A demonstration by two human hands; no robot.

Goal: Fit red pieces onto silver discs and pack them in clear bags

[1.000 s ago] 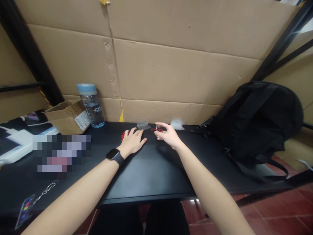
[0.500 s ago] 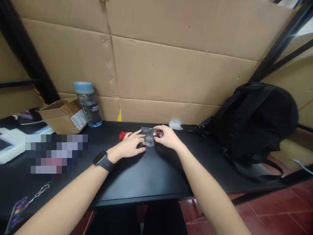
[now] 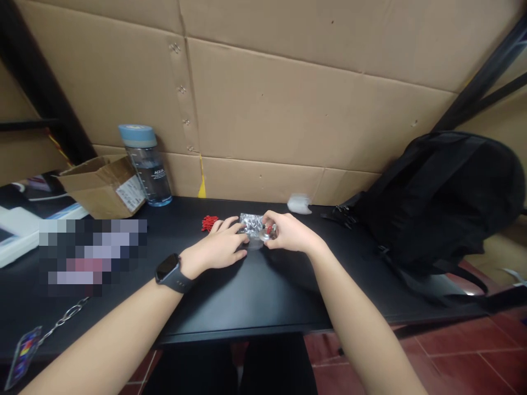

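Note:
A small crinkled clear plastic bag (image 3: 251, 223) lies on the black table between my hands. My left hand (image 3: 222, 242), with a dark watch on its wrist, rests palm down, fingers spread, its fingertips at the bag's left edge. Just beyond its fingers sits a bundle of red pieces (image 3: 209, 222). Between the thumb and fingers of my right hand (image 3: 290, 233) is a small shiny round thing with red in it (image 3: 269, 232), tilted beside the bag. Its exact kind is too small to make out, and my fingers cover part of it.
A water bottle (image 3: 149, 173) with a blue lid stands at the back left beside an open cardboard box (image 3: 101, 186). Behind my right hand lies a translucent white piece (image 3: 300, 203). To the right is a black backpack (image 3: 448, 203); a chain with a tag (image 3: 24, 356) lies front left.
The bag has crumpled and looks shinier. My right hand has tipped the round thing, so more of its red part shows. My left fingers have shifted slightly, uncovering more of the red bundle.

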